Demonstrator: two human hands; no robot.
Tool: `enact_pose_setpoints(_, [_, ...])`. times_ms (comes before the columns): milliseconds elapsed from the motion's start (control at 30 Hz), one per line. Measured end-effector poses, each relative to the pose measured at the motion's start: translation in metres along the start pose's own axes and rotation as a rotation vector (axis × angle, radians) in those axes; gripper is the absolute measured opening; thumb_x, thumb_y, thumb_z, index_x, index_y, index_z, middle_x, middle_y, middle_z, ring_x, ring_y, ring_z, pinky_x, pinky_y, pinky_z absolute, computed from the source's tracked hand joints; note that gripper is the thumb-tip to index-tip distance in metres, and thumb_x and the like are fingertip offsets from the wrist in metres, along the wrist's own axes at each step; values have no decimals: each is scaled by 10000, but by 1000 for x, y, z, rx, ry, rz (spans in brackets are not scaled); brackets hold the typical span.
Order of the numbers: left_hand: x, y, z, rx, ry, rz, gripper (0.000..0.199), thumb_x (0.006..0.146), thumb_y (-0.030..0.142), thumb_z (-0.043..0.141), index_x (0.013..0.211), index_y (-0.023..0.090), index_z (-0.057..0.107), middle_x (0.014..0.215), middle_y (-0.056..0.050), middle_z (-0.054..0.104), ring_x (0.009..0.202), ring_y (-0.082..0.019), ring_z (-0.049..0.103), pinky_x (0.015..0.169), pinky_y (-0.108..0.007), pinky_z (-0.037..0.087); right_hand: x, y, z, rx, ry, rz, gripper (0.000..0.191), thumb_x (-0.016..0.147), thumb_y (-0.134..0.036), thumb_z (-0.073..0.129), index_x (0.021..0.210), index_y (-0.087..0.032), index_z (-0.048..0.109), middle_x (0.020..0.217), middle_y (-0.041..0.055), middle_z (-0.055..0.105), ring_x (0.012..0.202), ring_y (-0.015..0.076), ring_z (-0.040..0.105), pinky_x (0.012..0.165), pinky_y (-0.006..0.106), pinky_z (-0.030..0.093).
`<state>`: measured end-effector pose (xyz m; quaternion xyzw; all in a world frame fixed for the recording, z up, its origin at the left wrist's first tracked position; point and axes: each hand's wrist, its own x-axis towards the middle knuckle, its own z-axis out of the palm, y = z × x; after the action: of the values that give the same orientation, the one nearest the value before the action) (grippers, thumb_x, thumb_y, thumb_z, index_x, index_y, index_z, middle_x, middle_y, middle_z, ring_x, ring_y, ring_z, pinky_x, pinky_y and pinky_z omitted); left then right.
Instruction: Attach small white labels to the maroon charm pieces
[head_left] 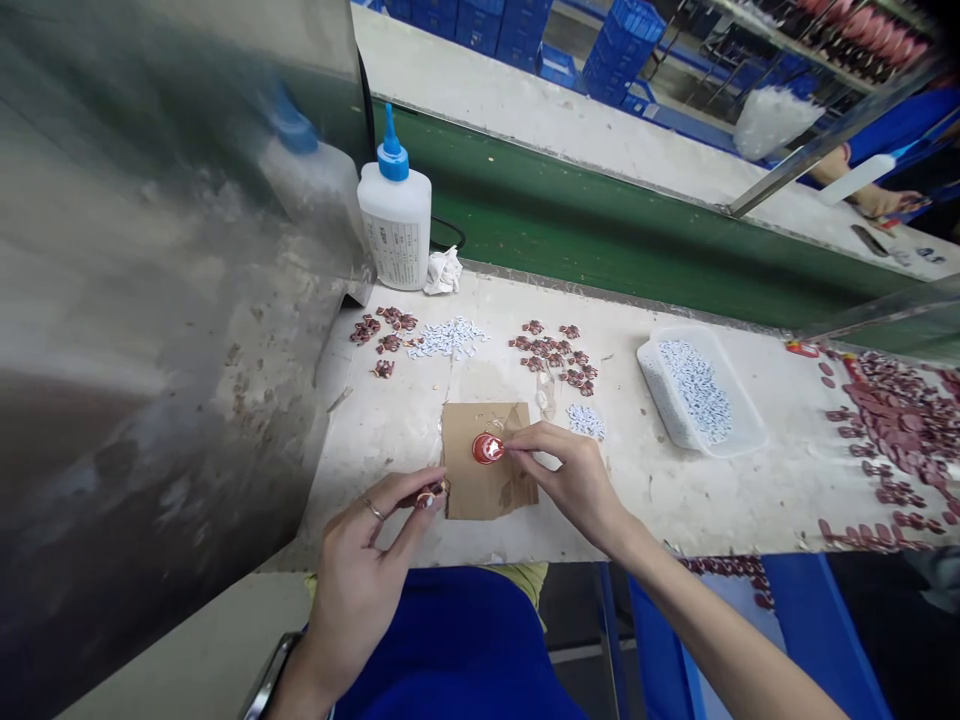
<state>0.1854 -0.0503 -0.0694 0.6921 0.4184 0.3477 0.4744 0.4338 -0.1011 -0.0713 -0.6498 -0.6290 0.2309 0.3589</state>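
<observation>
The right hand (pixel 574 483) has grip clamped on a round glossy red badge (pixel 487 449), lying on a brown cardboard sheet (pixel 480 490); just left of this sheet, the left hand (pixel 361 570) grip clamps a small red piece (pixel 431 495).

A single head-worn camera, the only view, looks forward and down at close range over a white-topped work bench (pixel 675 510), with the left hand (pixel 360 570) and right hand (pixel 570 480) low in frame and a blurred grey metal panel (pixel 150 300) filling the left side.
</observation>
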Motion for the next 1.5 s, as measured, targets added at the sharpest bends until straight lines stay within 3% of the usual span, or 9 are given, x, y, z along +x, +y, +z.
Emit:
enact_pose_setpoints(200, [4,2,1,101,83,191,248,901,165,723,1105,304,749,1002,27,661,920,-21,665,845,-67,551,-1,0,0,25,11,33,151,962,-137,660,983,-234,774,971,38,796,881,198,753,762,332,615])
enact_pose_setpoints(400, [-3,14,8,50,126,61,271,836,188,800,1044,350,740,1001,144,772,867,-30,752,907,-74,578,-7,-39,-6,296,96,161,129,894,-130,725,919,-248,772,934,19,790,870,181,748,766,326,623])
enact_pose_setpoints(533, [-7,29,12,55,134,6,239,832,217,809,1034,331,750,963,139,782,835,-56,766,845,-87,599,-14,-74,-7,442,74,109,194,886,-80,728,959,-252,781,931,11,793,878,171,748,795,332,616])
enact_pose_setpoints(633, [-7,35,12,74,121,18,209,841,233,805,1016,334,749,943,151,780,800,-36,756,816,-70,588,-16,-85,-5,506,54,81,219,896,-70,729,1010,-249,785,970,15,804,888,163,756,791,318,625])
enact_pose_setpoints(800, [-5,34,10,108,94,60,211,866,289,788,1025,411,723,934,226,758,744,34,719,789,-4,548,-13,-84,-3,495,69,96,195,906,-83,730,1005,-239,792,939,15,809,853,156,761,759,296,636])
enact_pose_setpoints(933, [-5,31,9,155,107,99,214,859,286,794,1024,394,712,934,227,758,751,16,731,790,-27,575,-13,-81,-2,421,37,41,203,924,-82,717,1029,-243,783,952,9,806,864,155,768,751,279,643])
enact_pose_setpoints(1167, [-3,30,14,108,113,91,250,812,200,823,994,354,749,908,179,771,725,-22,740,762,-49,591,-17,-79,-8,22,-16,-222,293,1007,-75,575,1216,-228,712,1043,77,787,870,188,768,707,310,656])
enact_pose_setpoints(1367, [0,29,16,-16,51,23,236,868,211,766,1077,314,728,987,122,782,861,-61,768,877,-84,602,-7,-80,-9,376,-119,88,214,954,-233,730,1167,-250,739,1065,41,764,966,176,740,840,319,658])
enact_pose_setpoints(1500, [-11,26,5,71,89,-11,422,861,285,783,1264,310,659,1184,50,751,1052,-103,744,1044,-171,571,17,-63,-11,414,-170,113,123,965,-265,698,1061,-252,774,1053,48,742,977,181,716,844,346,645])
